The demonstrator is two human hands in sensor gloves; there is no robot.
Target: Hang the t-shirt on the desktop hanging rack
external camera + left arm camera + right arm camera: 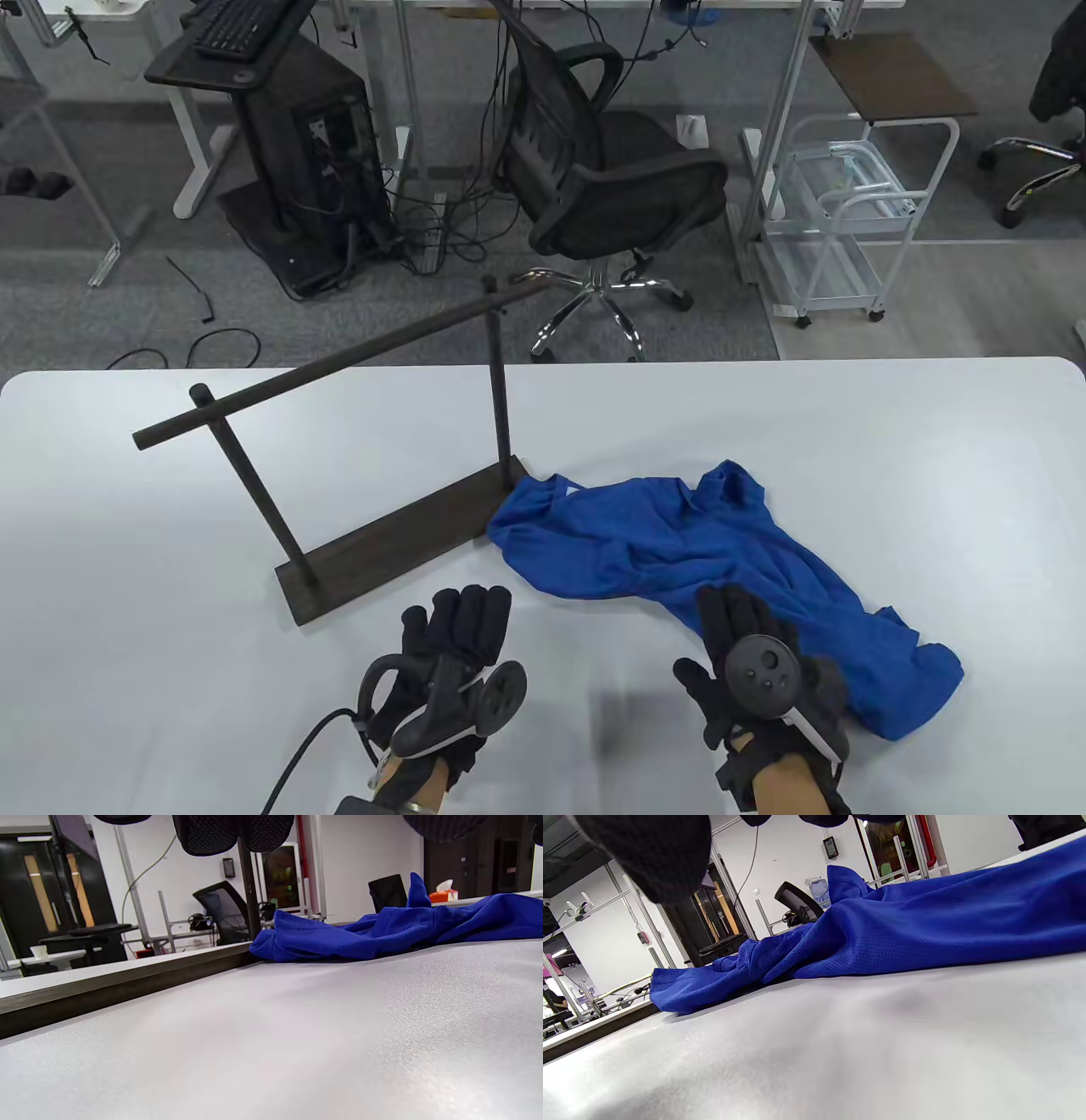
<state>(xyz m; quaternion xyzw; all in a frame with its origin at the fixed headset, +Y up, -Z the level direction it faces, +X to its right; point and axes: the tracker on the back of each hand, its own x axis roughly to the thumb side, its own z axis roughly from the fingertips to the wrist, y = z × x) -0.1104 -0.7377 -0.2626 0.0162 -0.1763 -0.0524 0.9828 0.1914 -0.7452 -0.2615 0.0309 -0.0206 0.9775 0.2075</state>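
A dark wooden hanging rack (pixel 399 535) stands on the white table (pixel 891 441), left of centre, with two upright posts and a long top bar (pixel 339 365). A blue t-shirt (pixel 670 543) lies crumpled flat to its right, one end touching the rack's base. My left hand (pixel 458 611) is open and empty, fingers straight, just in front of the base. My right hand (pixel 734 615) is open, its fingers reaching over the shirt's near edge. The left wrist view shows the base (pixel 127 980) and shirt (pixel 382 929); the right wrist view shows the shirt (pixel 903 925) close ahead.
Beyond the table's far edge are a black office chair (pixel 611 178), a black computer stand (pixel 297 153) with cables on the floor, and a white trolley (pixel 840 221). Bare table surface lies left of the rack and at the far right.
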